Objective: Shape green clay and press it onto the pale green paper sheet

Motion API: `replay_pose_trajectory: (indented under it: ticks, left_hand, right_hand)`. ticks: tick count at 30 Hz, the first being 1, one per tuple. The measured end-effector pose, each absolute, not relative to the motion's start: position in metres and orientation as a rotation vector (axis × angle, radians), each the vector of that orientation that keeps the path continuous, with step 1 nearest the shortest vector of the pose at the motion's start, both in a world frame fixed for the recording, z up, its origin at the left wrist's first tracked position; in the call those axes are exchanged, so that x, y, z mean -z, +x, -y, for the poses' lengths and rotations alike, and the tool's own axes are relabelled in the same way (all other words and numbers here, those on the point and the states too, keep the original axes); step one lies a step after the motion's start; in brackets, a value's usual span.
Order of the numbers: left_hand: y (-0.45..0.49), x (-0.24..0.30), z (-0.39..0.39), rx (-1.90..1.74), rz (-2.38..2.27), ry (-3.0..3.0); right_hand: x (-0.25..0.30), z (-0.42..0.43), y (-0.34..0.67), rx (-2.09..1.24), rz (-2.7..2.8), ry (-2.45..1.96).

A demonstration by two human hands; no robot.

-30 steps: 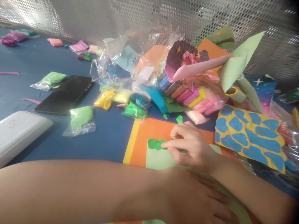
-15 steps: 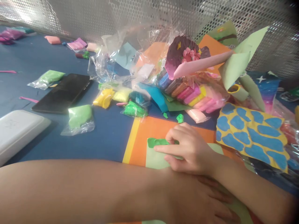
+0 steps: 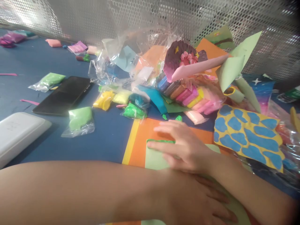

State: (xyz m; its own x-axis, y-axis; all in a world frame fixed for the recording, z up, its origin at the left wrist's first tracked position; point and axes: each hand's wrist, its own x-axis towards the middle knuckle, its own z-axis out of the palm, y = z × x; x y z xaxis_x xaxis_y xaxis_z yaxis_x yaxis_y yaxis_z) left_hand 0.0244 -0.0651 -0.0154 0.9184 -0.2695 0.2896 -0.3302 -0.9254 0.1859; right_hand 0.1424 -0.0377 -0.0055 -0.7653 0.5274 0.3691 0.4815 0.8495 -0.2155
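Note:
My right hand (image 3: 187,150) reaches in from the right, its index finger stretched out along a green clay strip (image 3: 161,141) at the top edge of a pale green sheet of paper (image 3: 154,159). The finger covers most of the strip. Its other fingers are apart and grip nothing. My left hand (image 3: 199,200) lies flat on the sheet's lower part, fingers spread, below my right wrist. The left forearm crosses the front and hides much of the paper. Under the sheet is an orange board (image 3: 138,147) with a yellow stripe. Two small green clay bits (image 3: 178,118) sit just beyond it.
Bagged clay (image 3: 81,118), a black phone (image 3: 64,95) and a white case-like object (image 3: 21,134) lie to the left. Behind are colored clay sticks (image 3: 187,95), papers and clear plastic. A yellow sheet with blue patches (image 3: 248,137) lies right. A perforated metal panel (image 3: 93,18) stands behind.
My right index finger has moved left and up over the green strip, covering more of it, and the other fingers have spread. My left hand stays flat. The view has shifted slightly.

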Motion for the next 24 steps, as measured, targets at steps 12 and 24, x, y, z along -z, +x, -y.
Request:
replay_pose_trajectory:
  ticks: [12, 24]
  left_hand:
    - [0.027, -0.006, 0.064, -0.037, 0.423, 2.905]
    - [0.027, -0.007, 0.061, -0.056, 0.456, 2.84]
  right_hand:
    - [0.008, 0.037, 0.144, 0.003, 2.886, -0.864]
    - [0.011, 0.036, 0.148, -0.042, 2.903, -0.862]
